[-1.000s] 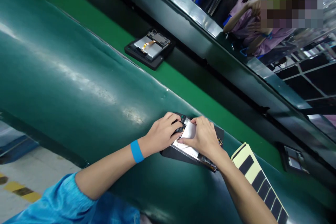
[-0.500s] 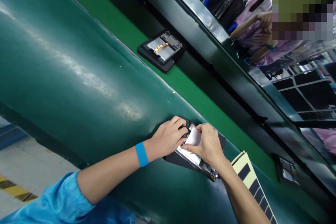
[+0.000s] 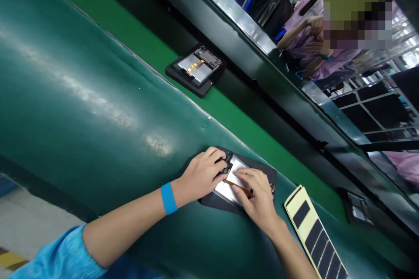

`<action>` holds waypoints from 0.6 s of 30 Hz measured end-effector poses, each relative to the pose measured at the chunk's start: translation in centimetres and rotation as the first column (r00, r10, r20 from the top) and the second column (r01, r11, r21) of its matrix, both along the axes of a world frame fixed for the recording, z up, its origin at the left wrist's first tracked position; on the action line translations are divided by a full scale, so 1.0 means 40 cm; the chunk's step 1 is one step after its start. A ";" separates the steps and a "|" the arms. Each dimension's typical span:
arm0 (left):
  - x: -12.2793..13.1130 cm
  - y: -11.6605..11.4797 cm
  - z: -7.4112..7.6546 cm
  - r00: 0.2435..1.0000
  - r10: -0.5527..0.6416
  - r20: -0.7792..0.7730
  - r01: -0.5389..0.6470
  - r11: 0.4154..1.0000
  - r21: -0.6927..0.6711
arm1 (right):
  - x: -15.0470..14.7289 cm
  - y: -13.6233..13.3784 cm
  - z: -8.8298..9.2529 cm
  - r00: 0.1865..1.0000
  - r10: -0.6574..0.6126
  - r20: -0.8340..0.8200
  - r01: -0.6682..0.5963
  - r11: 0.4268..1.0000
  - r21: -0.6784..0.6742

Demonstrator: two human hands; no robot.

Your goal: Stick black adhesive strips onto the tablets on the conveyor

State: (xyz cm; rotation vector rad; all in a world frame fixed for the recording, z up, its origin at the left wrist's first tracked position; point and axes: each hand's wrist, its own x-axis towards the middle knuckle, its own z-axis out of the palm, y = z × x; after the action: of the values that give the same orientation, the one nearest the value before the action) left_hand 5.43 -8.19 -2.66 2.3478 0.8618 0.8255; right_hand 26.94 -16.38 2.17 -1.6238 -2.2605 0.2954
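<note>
The open tablet [image 3: 225, 189] is lying on a dark mat [image 3: 220, 205] on the near tabletop [image 3: 98, 161], close beside the green strip [image 3: 225, 124] on the far side, with both hands over it. The thin orange ribbon [image 3: 242, 187] is running across the silver panel [image 3: 236, 165], and it could be creasing or tearing if the right thumb were catching its edge or pushing it sideways. The small dark parts at the tablet's left end could be suffering too, should the left hand be bearing down hard there, and the tablet could be sliding along the mat if the two hands were pressing unevenly. The left hand [image 3: 206, 172] is reaching in from the near left, palm down, its wrist wearing a blue band [image 3: 169, 198]; its fingers are curling over the tablet's left end, though whether they are gripping or merely touching, one cannot tell. The right hand [image 3: 258, 194] is coming from the near right, angling left, its fingers bent and parted from the thumb, clenching nothing, while the thumb is hovering at or touching the ribbon. To its right, a yellow sheet of black stickers [image 3: 316, 233] is lying well apart from the tablet.
</note>
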 end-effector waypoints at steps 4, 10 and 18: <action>-0.002 0.002 -0.007 1.000 -0.004 0.000 0.004 1.000 0.002 | 0.040 -0.049 -0.026 0.982 -0.171 0.086 0.157 0.977 0.146; -0.015 -0.003 0.002 0.999 0.006 -0.039 -0.003 0.998 0.069 | 0.149 -0.170 -0.107 0.739 -0.671 -0.054 0.673 0.733 0.099; -0.084 -0.113 0.045 0.922 -0.167 -0.349 0.240 0.955 0.176 | 0.005 -0.152 -0.207 0.722 -0.596 -0.353 0.585 0.797 -0.148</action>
State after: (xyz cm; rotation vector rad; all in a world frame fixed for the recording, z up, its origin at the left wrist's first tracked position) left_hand 2.07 -12.70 -0.86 2.7652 0.6621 0.4620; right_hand 27.13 -22.47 -6.12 -1.9941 -1.3589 0.4271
